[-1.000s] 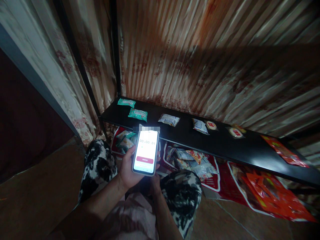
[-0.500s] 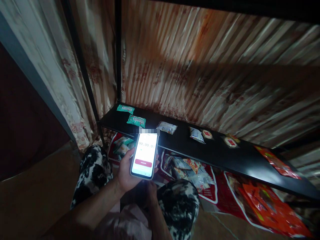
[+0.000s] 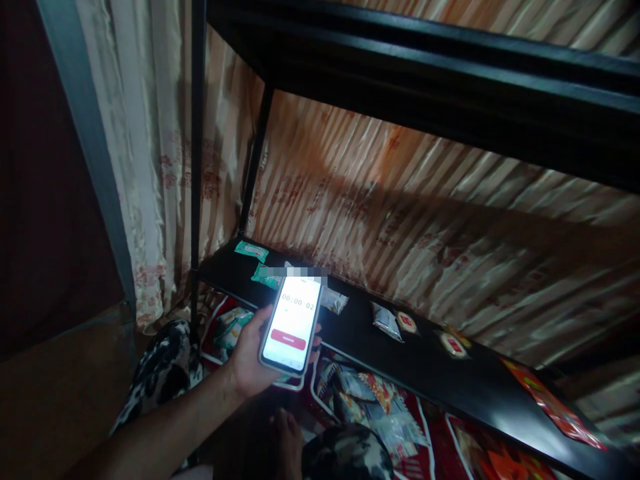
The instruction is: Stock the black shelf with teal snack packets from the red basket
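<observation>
My left hand (image 3: 250, 357) grips a lit phone (image 3: 291, 323) whose screen shows a timer and a red button. It is held upright in front of a low black shelf (image 3: 400, 360). My right hand (image 3: 286, 441) rests low between my knees, dim and partly cut off; its fingers look loosely together and I cannot see anything in them. On the shelf lie small snack packets: two green ones (image 3: 251, 251) at the left, a silver one (image 3: 384, 320) and round red-and-white ones (image 3: 453, 345) to the right.
An upper black shelf board (image 3: 425, 73) runs across the top. Striped curtain fabric (image 3: 400, 200) hangs behind the rack. Under the shelf, red bags (image 3: 480, 453) and loose packets (image 3: 370, 400) cover the floor. A red packet (image 3: 550, 403) lies at the shelf's right end.
The view has tilted up, so the upper shelf board now shows. The phone stays in my left hand and its timer has counted up. My right hand has sunk lower in view.
</observation>
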Tool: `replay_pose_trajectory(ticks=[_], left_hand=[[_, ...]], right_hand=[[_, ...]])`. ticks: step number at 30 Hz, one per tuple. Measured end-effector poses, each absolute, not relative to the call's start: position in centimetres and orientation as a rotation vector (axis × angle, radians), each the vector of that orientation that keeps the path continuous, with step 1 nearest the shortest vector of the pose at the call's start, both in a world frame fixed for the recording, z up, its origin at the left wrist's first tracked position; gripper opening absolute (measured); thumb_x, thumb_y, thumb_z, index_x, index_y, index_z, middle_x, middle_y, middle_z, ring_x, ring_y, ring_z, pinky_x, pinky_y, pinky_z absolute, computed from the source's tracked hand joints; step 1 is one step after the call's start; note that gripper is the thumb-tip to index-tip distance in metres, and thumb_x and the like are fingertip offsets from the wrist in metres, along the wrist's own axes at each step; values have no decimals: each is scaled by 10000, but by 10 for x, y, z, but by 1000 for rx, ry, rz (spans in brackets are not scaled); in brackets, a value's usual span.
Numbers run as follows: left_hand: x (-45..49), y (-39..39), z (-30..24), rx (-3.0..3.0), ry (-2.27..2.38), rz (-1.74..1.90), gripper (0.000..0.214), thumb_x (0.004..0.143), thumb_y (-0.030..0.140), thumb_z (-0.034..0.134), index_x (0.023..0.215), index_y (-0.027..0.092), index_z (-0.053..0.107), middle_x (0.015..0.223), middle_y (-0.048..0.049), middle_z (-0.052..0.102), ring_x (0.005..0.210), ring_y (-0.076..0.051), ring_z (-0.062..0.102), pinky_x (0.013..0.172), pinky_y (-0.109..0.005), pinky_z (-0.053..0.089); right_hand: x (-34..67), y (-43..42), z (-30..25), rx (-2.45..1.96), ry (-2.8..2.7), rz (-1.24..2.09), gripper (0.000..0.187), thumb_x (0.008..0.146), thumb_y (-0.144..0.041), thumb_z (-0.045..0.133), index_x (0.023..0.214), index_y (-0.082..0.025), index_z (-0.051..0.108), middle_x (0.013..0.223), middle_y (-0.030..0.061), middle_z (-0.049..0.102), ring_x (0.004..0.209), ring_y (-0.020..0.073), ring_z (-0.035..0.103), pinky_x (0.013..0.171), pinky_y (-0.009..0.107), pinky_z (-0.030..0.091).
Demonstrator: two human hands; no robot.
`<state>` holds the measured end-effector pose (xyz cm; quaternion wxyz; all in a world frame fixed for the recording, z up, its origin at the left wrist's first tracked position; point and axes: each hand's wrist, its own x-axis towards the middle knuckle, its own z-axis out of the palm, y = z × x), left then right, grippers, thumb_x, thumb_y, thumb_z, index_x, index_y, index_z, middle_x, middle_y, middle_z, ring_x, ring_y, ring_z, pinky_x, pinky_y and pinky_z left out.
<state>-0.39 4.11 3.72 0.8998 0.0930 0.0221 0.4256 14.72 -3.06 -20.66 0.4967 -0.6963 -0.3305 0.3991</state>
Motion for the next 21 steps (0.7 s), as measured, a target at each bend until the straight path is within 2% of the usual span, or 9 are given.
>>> replay_pose_trajectory(ticks=[5,8,12,18,21], left_hand=[[-5,48,55,212,46,877,600,861,470,452,1316,79,472,1085,-191,664,975,-294,638,911,-445,411],[-5,53,68,258,10,888,600,864,462,452,1325,78,459,1107,-187,655,961,-280,639,918,-443,408],[-3,59,84,293,-30,885,587,877,455,440,1331,84,450,1101,-176,657,961,-271,635,942,-458,397],[1,66,111,352,-106,877,574,889,461,414,1306,71,474,1092,-178,658,1005,-285,620,978,-476,369],[4,69,129,384,-146,881,566,889,455,420,1315,86,465,1101,-172,656,1045,-295,602,981,-482,364]], right_hand=[[144,-18,-161,-1621,-781,970,474,554,-665,633,626,-197,631,587,16,624,615,207,588,605,294,486],[140,-8,-110,-1524,-895,895,464,637,-633,630,784,-193,648,732,26,661,732,206,607,674,268,484],[137,-1,-46,-1381,-1014,645,369,752,-561,583,798,-197,617,710,22,636,689,182,601,632,258,482],[143,2,30,-1100,-1502,185,138,802,-340,622,767,-208,643,810,39,666,778,169,636,695,249,495],[137,3,62,-1026,-1485,45,145,817,-351,614,766,-216,633,799,42,664,772,172,636,686,255,492]])
